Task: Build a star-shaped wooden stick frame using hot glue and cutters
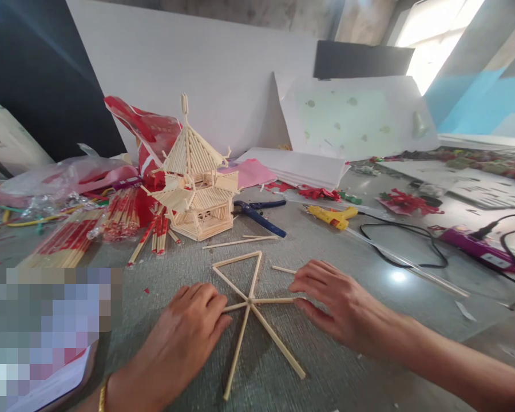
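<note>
A star-shaped frame of chopsticks (274, 333) lies flat, its spokes meeting at one centre. One more stick (237, 260) bridges the outer ends of two far spokes, making a triangle. My left hand (193, 317) is closed over the outer end of the left spoke, with the fingertips hiding that end. At the right spoke, my right hand (332, 300) has its thumb and fingers about the tip. A short loose stick (283, 269) runs toward the right hand's fingers, which hide its near end. More loose sticks (240, 241) lie beyond the frame.
Behind stands a chopstick pavilion model (197, 200) beside blue-handled pliers (261, 217). A yellow glue gun (332, 216) and purple power strip (476, 246) are at right, with a black cable between. Red-wrapped chopsticks (68, 234) lie left, near a partly blurred phone (83, 372).
</note>
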Available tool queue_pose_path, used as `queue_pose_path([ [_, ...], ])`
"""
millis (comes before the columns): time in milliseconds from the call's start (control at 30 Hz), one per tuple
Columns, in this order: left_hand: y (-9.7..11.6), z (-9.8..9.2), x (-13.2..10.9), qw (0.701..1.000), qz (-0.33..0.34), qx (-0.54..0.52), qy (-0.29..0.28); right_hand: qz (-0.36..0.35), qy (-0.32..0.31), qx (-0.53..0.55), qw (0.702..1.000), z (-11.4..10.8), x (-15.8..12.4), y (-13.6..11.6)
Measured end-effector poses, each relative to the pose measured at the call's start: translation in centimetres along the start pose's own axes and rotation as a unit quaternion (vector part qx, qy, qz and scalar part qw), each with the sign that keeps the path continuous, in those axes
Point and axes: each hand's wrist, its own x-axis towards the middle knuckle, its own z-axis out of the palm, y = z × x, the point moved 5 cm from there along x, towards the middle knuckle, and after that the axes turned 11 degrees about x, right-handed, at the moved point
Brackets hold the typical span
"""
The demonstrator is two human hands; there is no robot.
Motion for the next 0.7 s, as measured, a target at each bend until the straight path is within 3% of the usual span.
queue_pose_path([
  [267, 0.4, -0.5, 0.3, 1.0, 0.006, -0.008, -0.019, 0.012, 0.012, -0.031, 0.999, -0.3, -2.7, 0.7],
  [700, 0.6, -0.4, -0.2, 0.999, 0.015, 0.04, -0.024, 0.021, -0.007, -0.023, 0.999, 0.7, -1.5, 0.1],
])
